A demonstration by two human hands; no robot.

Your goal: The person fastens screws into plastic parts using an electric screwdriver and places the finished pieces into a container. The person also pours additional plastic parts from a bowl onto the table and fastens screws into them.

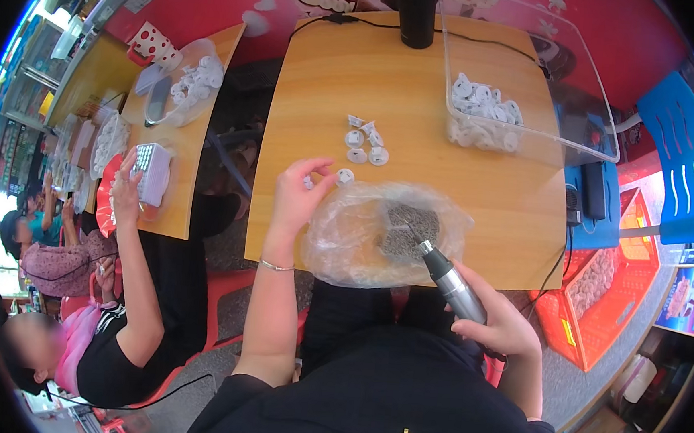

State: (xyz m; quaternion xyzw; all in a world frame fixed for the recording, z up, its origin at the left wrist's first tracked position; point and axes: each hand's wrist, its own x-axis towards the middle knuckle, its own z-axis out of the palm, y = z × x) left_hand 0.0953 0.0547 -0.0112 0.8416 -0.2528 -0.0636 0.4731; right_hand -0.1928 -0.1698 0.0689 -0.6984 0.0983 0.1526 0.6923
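the right hand (504,322) is wrapped round the barrel of a silver and black handheld tool (462,295), its thin bit slanting up and left to the grey granules (410,231) in a clear plastic bag (337,236). the left hand (303,196) is partly curled, thumb and forefinger close together beside 1 white disc (345,176); a bit of white shows by the fingers, but i cannot tell whether they have hold of it. a bangle (277,266) sits on that wrist. the bag lies at the near edge of the wooden tabletop (307,101). farther up, a loose cluster of white discs (357,156) lies on the wood, and at the far right stands a clear bin (561,141) with a heap of white pieces (483,113) inside. a black cylinder (416,16) is at the back. right of the tabletop are a blue chair (677,151) and an orange crate (622,316); on the left, a co-worker's hand (127,189) is at a white block (153,173).
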